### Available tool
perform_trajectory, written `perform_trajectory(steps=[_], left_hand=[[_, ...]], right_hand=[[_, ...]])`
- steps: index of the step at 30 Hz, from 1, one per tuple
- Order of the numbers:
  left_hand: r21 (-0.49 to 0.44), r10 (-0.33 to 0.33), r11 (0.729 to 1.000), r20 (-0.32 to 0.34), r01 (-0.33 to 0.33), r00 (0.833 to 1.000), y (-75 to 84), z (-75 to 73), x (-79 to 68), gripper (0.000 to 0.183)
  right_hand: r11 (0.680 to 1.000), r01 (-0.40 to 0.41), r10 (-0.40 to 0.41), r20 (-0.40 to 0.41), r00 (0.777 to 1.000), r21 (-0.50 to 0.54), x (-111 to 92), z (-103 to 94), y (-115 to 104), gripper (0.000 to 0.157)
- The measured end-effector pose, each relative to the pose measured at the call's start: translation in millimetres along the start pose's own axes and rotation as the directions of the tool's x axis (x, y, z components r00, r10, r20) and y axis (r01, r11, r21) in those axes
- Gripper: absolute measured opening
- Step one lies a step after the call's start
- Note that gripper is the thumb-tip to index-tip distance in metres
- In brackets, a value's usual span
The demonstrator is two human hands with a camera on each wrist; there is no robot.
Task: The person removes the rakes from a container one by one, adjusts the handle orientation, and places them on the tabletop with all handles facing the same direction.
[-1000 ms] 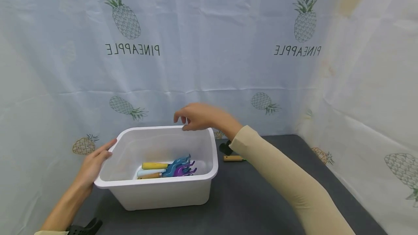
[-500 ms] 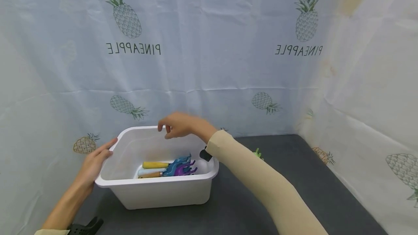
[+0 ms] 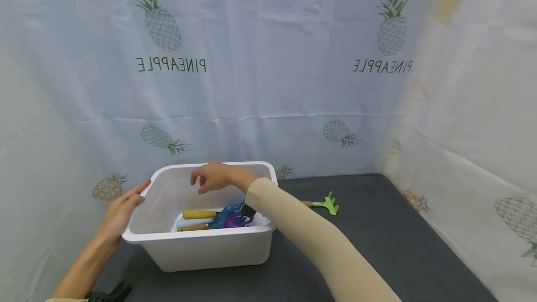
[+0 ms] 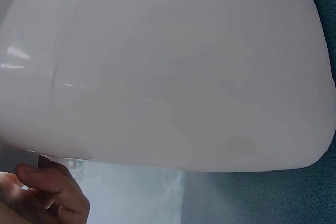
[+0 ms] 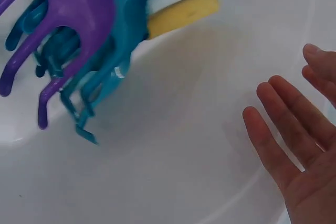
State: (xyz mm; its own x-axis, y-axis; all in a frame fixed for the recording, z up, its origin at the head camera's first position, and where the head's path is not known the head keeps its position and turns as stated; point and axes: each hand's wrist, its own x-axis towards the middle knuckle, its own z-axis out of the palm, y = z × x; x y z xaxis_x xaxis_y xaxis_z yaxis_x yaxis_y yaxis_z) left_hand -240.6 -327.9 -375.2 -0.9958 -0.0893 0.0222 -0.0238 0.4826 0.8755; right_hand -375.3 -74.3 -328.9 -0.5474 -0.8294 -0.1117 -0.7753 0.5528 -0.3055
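My left hand (image 3: 119,216) grips the left rim of a white plastic tub (image 3: 205,251); its curled fingers (image 4: 58,187) show at the tub's edge in the left wrist view. Over the tub's inside hangs my right hand (image 3: 215,177), holding nothing, its fingers loosely bent and apart. Several hand rakes lie together on the tub floor: a purple rake head (image 5: 86,3), blue rake heads (image 5: 131,11), and yellow, pale blue and wooden handles. The yellow handle (image 3: 199,214) points left. My right wrist and sleeve partly cover the rake heads in the head view.
A green hand rake (image 3: 329,204) with a wooden handle lies on the dark table (image 3: 369,236) right of the tub, partly behind my right sleeve. A pineapple-print curtain (image 3: 285,83) hangs behind the table, and pale sheeting stands at both sides.
My right hand has moved left and down, from above the tub's back right corner to over its inside. The green rake has come into sight. My left hand keeps its place on the rim.
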Motion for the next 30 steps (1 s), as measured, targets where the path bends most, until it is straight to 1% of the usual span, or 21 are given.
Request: perform_trajectory(steps=[3,5,10,13,19,21,26,30], left_hand=[[-0.018,-0.009,1.0,0.01,0.009,1.0,1.3,2.3,0.5,0.056],[-0.027,-0.013,1.0,0.012,0.013,1.0,2.3,3.9,1.1,0.056],[-0.019,-0.021,1.0,0.01,0.022,1.0,2.9,5.2,1.4,0.057],[-0.018,-0.018,1.0,0.01,0.019,1.0,1.9,2.8,1.7,0.057],[-0.011,-0.006,1.0,-0.001,0.006,1.0,-0.6,-1.1,1.4,0.056],[-0.006,-0.006,1.0,0.001,0.006,1.0,-1.1,-0.4,1.8,0.055],[-0.008,-0.005,1.0,0.006,0.005,1.0,-2.1,0.6,0.9,0.056],[-0.028,-0.011,1.0,0.01,0.011,1.0,-1.6,0.3,1.6,0.056]], right_hand=[[0.998,-0.053,0.052,0.028,0.998,0.038,3,10.8,6,0.038],[0.997,-0.067,0.066,0.041,0.997,0.043,5,16.1,10,0.038],[0.996,-0.078,0.077,0.044,0.996,0.031,11,25.4,10,0.039],[0.996,-0.093,0.092,0.068,0.993,0.009,15,31.1,8,0.041],[0.996,-0.089,0.089,0.106,0.99,-0.001,20,42.6,6,0.044],[0.993,-0.121,0.118,0.138,0.983,0.013,19,46.7,8,0.047],[0.977,-0.199,0.173,0.27,0.947,0.073,19,55.0,9,0.055],[0.976,-0.194,0.151,0.345,0.926,0.093,19,57.2,11,0.058]])
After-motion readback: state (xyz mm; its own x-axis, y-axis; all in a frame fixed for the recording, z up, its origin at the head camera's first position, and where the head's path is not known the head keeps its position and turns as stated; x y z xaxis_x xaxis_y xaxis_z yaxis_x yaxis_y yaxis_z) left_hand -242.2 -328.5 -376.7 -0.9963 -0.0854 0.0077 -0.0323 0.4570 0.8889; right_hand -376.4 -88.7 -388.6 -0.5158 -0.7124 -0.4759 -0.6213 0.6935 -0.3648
